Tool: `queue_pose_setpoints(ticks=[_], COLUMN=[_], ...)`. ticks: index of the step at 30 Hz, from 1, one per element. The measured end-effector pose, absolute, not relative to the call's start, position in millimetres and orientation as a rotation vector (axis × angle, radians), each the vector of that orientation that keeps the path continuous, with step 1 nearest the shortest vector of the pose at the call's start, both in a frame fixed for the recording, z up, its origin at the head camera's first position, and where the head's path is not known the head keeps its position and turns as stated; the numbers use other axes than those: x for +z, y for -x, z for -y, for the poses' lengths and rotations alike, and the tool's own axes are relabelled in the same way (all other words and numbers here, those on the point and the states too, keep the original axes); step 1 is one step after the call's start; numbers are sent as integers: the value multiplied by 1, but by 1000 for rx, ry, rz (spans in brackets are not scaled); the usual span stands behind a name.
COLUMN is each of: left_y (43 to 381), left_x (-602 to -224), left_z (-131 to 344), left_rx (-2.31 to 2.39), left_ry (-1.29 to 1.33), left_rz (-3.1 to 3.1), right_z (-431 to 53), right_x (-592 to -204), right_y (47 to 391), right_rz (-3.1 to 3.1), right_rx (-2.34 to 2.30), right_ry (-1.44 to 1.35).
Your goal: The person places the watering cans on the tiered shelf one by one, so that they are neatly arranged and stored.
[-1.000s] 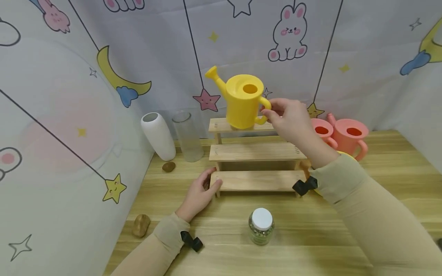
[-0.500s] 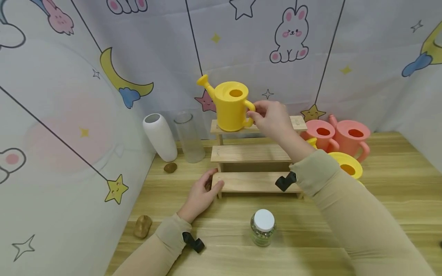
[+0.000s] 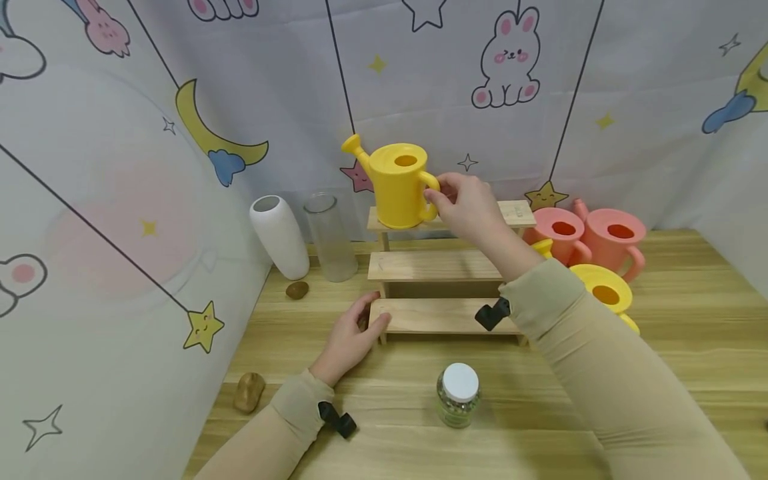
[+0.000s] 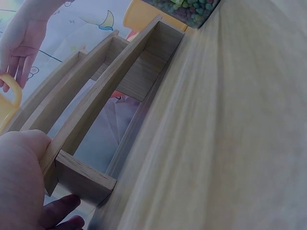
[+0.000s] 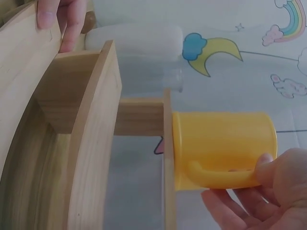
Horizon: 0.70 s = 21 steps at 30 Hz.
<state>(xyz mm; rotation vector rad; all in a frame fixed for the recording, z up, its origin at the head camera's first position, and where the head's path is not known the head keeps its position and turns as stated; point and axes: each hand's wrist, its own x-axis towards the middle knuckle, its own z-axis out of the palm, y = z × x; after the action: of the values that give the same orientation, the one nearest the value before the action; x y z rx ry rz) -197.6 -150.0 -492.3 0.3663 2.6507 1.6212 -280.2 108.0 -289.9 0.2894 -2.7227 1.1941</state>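
A yellow watering can (image 3: 399, 187) stands upright at the left part of the top step of a three-step wooden shelf (image 3: 444, 265), its spout to the left. My right hand (image 3: 471, 203) pinches the can's handle between thumb and fingers, as the right wrist view also shows; there the can's base (image 5: 178, 143) meets the top board. Low on the left, my left hand (image 3: 351, 337) grips the end of the bottom step, thumb on top and fingers round the side. In the left wrist view the fingers (image 4: 60, 211) lie by the shelf's end leg.
A white vase (image 3: 279, 237), a clear glass vase (image 3: 331, 240) and two brown stones (image 3: 249, 392) are on the left. A jar with a white lid (image 3: 459, 397) stands in front. Right of the shelf are two pink watering cans (image 3: 613, 240) and another yellow one (image 3: 600, 287).
My right hand has carried the yellow watering can left and slightly down onto the top step, where it has settled. My left hand keeps its grip on the bottom step.
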Motion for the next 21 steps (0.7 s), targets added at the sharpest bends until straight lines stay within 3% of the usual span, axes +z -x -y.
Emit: queue_pose_setpoints(ticks=[11, 21], left_y=[198, 199], left_x=[-494, -495], left_z=[149, 149], left_rx=[1602, 1632], left_ry=[-378, -379], left_rz=[-2672, -2666], right_z=[-115, -150], right_x=[-298, -308], right_y=[278, 260], right_rz=[2772, 2773], right_rx=[1172, 1147], right_ry=[-296, -263])
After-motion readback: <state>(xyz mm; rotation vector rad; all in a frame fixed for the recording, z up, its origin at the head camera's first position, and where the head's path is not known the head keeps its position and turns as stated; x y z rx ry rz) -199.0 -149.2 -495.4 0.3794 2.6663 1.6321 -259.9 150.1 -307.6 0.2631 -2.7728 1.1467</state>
